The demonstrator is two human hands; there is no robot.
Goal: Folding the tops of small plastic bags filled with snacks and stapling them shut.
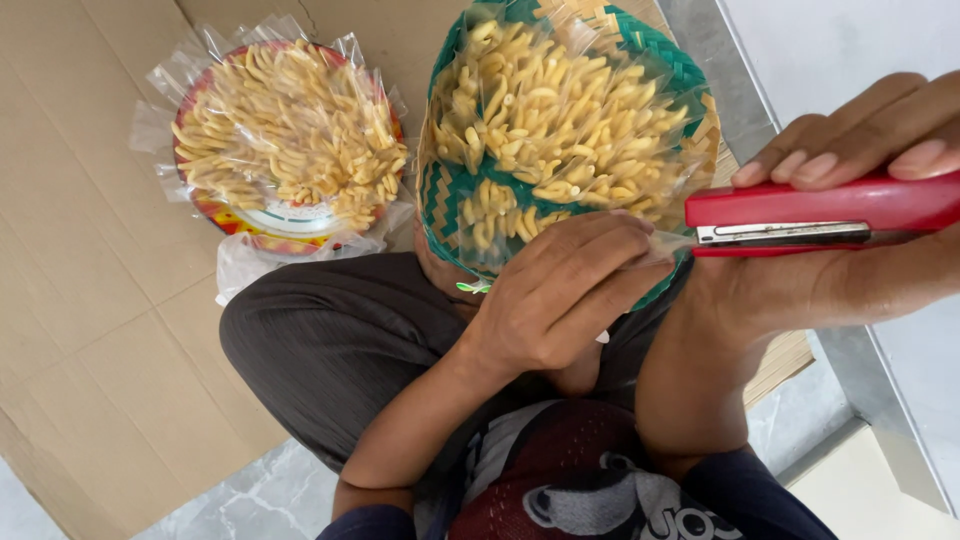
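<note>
Pinching the clear plastic wrap point(655, 245) at the near rim of the woven tray, the left hand point(560, 295) keeps a narrow grip on a gathered fold. Just to its right, the right hand point(850, 215) has its grip closed around a red stapler point(825, 212), long axis running left to right, metal mouth pointing at that fold and almost touching it. The green-and-tan woven tray point(690, 75) rests against the person's knee, heaped with pale, finger-shaped snack sticks point(550, 110) under glossy film. Farther left, 1 round red-rimmed plate point(285, 225) of similar sticks, also wrapped, lies on flattened brown cardboard point(70, 200).
</note>
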